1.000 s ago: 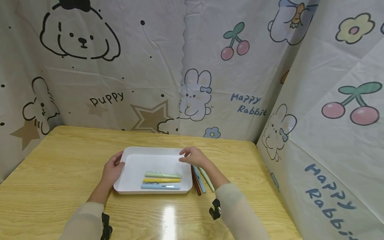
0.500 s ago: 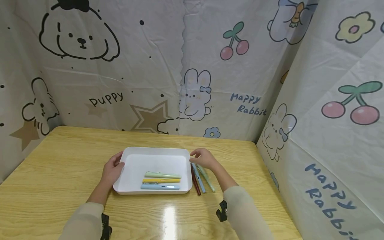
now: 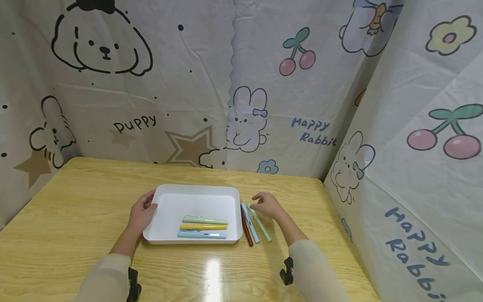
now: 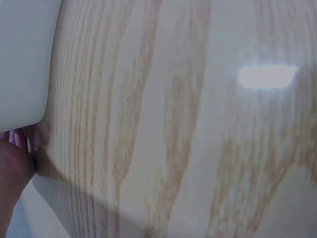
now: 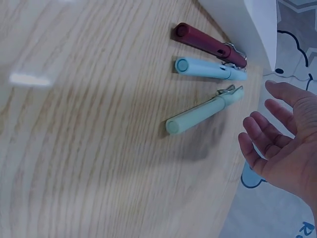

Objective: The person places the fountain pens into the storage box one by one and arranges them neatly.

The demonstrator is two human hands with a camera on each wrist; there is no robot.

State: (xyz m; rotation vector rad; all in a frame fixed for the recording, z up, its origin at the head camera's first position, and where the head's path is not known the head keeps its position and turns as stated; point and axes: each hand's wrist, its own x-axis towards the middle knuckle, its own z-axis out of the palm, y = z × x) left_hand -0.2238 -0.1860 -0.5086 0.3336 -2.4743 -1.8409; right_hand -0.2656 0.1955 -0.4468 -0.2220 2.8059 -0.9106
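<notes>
A shallow white tray (image 3: pixel 171 205) sits on the table, its left wall held by my left hand (image 3: pixel 141 213), thumb at the rim and fingers along the outside. Inside lie a pale green pen (image 3: pixel 207 220), a yellow pen (image 3: pixel 211 227) and a light blue pen (image 3: pixel 201 235). Beside the tray's right end are a dark red pen (image 5: pixel 200 39), a light blue pen (image 5: pixel 203 67) and a pale green pen (image 5: pixel 198 115) with metal clips. My right hand (image 3: pixel 268 205) hovers near the far end of this green pen, fingers loosely bent and holding nothing.
The wooden table (image 3: pixel 90 201) reaches back to a printed cloth (image 3: pixel 188 92) hanging behind it. Another cloth wall (image 3: pixel 411 180) closes off the right side. A bright reflection shows on the tabletop in front of the tray.
My right hand has moved from over the tray's right rim rightward to beside the loose pens. The left hand, tray and pens stay where they were.
</notes>
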